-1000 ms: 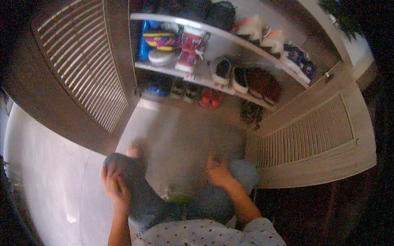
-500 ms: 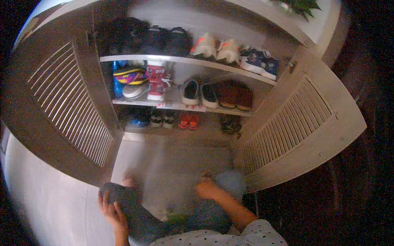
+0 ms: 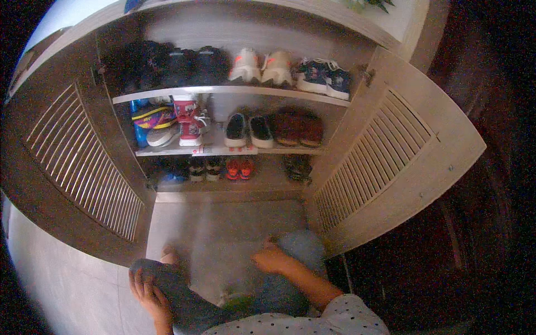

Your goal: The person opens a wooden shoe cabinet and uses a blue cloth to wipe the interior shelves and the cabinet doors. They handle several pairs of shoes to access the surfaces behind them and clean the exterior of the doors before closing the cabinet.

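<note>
My left hand [image 3: 148,293] lies over my left knee, fingers apart against the dark trousers [image 3: 190,296]. Beside my right knee, my right hand [image 3: 271,258] is closed with its fingers curled; what it holds, if anything, is hidden. In front of me stands an open shoe cabinet with shelves. White and orange sneakers [image 3: 245,67] and dark blue sneakers [image 3: 312,76] are on the top shelf. The middle shelf carries red and white high-top shoes [image 3: 188,120], black slip-on shoes [image 3: 236,130] and brown shoes [image 3: 298,128]. Small red shoes [image 3: 240,169] sit at the bottom.
A slatted left door [image 3: 84,167] and a slatted right door [image 3: 385,151] swing out on either side of me. Dark shoes [image 3: 195,64] fill the top shelf's left part. A green plant [image 3: 371,4] shows above the cabinet.
The whole view has shifted, so the cabinet and shoes appear farther left and the top shelf a little lower. Both hands keep their places at my knees.
</note>
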A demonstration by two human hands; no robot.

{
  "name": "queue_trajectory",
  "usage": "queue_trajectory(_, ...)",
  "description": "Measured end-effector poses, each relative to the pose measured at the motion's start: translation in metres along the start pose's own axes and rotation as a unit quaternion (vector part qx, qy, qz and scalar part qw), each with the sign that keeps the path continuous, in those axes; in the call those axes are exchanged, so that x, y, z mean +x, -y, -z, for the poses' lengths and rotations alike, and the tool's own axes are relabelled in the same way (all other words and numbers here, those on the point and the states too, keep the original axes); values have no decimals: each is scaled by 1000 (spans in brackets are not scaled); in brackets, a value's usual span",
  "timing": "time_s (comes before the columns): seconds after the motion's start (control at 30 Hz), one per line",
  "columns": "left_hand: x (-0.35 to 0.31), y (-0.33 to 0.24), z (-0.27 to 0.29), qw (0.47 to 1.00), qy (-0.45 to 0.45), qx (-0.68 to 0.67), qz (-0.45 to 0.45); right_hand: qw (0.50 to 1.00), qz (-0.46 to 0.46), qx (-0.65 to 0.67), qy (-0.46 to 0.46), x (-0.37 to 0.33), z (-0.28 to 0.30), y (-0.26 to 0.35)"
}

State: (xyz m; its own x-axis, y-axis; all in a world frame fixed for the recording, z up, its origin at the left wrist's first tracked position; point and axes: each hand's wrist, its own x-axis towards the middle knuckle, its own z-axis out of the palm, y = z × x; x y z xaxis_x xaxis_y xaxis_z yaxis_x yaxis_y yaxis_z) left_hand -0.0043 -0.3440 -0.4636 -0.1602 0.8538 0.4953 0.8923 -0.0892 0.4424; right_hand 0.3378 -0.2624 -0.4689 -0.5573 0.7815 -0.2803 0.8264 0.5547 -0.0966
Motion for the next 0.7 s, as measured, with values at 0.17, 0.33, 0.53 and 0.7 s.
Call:
queue_trajectory(0.17, 12, -20, 1, 996, 17, -74, 38, 940, -64, 331, -58, 5, 28, -22)
queue_trajectory(0.33, 52, -28, 1, 987, 34, -142, 61, 848, -164, 430, -263, -13, 109, -53)
queue_trajectory(0.53, 70, -17, -45, 994, 88, -57, 13, 786, -160, 340, -491, 9, 178, -102)
queue_trajectory(0.7, 86, -28, -70, 997, 53, -12, -55, 805, -125, 268, -515, 34, 210, -119)
